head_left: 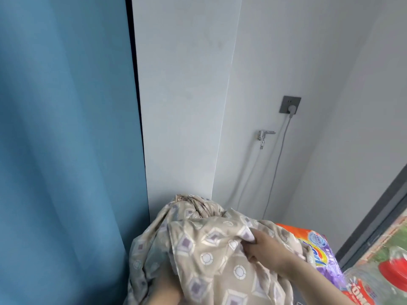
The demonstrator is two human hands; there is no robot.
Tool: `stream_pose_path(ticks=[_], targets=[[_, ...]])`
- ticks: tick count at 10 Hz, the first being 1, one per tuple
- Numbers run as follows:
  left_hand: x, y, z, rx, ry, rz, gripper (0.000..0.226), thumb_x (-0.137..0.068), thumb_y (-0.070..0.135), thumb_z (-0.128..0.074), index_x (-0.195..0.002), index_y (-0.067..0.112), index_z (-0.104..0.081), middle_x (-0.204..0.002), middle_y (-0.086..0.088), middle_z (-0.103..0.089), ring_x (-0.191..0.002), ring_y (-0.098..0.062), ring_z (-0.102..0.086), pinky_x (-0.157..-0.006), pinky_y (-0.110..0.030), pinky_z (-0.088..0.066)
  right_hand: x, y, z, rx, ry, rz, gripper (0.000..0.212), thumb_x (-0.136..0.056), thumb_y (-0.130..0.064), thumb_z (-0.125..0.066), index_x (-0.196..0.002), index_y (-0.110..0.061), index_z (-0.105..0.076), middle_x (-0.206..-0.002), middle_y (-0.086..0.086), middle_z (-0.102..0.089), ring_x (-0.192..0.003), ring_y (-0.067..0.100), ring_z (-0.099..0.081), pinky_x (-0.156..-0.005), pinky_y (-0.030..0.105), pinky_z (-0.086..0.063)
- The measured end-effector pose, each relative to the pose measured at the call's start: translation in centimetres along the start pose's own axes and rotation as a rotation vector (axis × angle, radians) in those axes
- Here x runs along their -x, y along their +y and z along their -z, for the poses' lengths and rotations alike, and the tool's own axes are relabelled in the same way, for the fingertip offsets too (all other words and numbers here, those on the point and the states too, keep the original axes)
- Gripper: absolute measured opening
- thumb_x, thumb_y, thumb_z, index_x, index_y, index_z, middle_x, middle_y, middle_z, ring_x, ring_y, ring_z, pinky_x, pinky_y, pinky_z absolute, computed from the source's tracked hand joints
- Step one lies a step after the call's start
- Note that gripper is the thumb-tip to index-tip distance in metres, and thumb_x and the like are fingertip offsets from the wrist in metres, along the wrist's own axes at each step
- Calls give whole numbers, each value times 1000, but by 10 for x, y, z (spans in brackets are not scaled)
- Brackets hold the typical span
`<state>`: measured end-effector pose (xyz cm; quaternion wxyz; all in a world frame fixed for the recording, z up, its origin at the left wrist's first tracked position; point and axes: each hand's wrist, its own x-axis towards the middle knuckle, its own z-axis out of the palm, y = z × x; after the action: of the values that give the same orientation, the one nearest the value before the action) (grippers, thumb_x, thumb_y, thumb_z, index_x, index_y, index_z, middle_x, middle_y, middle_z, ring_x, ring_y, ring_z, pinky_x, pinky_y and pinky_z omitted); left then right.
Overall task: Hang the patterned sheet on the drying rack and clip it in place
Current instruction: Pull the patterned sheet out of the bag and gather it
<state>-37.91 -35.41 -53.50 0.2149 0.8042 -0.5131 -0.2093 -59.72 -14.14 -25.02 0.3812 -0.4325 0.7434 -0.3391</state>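
The patterned sheet (pixel 204 249), beige with purple diamonds and white circles, is bunched up at the bottom centre of the head view. My right hand (pixel 264 247) grips a fold of it from the right, fingers curled into the cloth. My left forearm (pixel 165 291) comes up under the sheet at the bottom; the left hand itself is hidden by the fabric. No drying rack or clips are in view.
A blue curtain (pixel 66 139) fills the left. White walls meet in a corner with a tap (pixel 264 136) and a socket (pixel 290 105) with a grey cable. An orange and purple detergent bag (pixel 317 249) lies at right beside a clear bottle with a red cap (pixel 392 269).
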Motion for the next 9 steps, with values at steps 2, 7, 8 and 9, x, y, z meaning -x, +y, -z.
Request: stream_pose_path(ticks=[2, 7, 8, 9], targets=[[135, 115, 213, 832, -536, -538, 27, -94, 17, -58, -68, 15, -59, -56, 8, -56, -53, 1, -47, -50, -11, -34, 12, 13, 7, 238, 326, 16, 33, -78, -13, -59, -107, -28, -62, -103, -6, -66, -98, 10, -60, -83, 24, -45], [104, 157, 250, 547, -497, -1051, 50, -63, 25, -88, -97, 48, -61, -129, 33, -38, -121, 19, -37, -97, -6, -32, 31, -22, -26, -291, 354, 246, 20, -57, -13, -59, -76, -11, -62, -62, -1, -53, -65, 10, -48, -60, 30, -37], [108, 156, 254, 190, -845, -939, 59, -61, 32, -83, -110, 46, -52, -119, 30, -49, -101, 16, -51, -90, -14, -45, 37, -23, -6, -625, 231, 173, 39, -45, -3, -57, -82, -2, -72, -74, 19, -63, -74, 25, -57, -68, 36, -41], [110, 152, 247, 44, -941, -1012, 25, -69, 19, -75, -87, 33, -64, -88, 13, -67, -73, 8, -57, -76, -18, -48, 44, -23, 11, -764, 260, 105, 55, -39, 0, -48, -87, 0, -75, -82, 25, -71, -73, 32, -65, -63, 33, -49]])
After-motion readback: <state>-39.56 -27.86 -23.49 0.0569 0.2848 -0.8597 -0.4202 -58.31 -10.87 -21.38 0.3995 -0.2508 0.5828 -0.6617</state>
